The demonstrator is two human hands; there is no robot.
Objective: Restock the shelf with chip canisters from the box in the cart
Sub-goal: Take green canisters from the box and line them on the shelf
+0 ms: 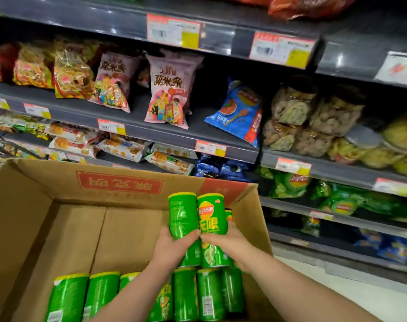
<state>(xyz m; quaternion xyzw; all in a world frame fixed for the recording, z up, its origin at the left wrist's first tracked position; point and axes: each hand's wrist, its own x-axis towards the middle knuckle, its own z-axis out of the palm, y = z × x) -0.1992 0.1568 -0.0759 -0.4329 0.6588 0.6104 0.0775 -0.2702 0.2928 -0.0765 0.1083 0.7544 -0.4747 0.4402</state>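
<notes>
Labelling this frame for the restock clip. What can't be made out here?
Head view only:
1. The cart: out of view; the box fills the lower frame.
2. Canister count: the bottom row is cut by the lower edge and partly under both forearms.
3. The held canisters: the left hand and right hand cover the joins, so how many each grips is unclear.
4. The price tags: blurred, unreadable.

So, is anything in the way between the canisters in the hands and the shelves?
Only the box's far wall, rising behind the canisters that the left hand and right hand grip; they would likely need lifting over it. Past it, nothing visible blocks the shelves, though the canisters' spot is not shown.
</notes>
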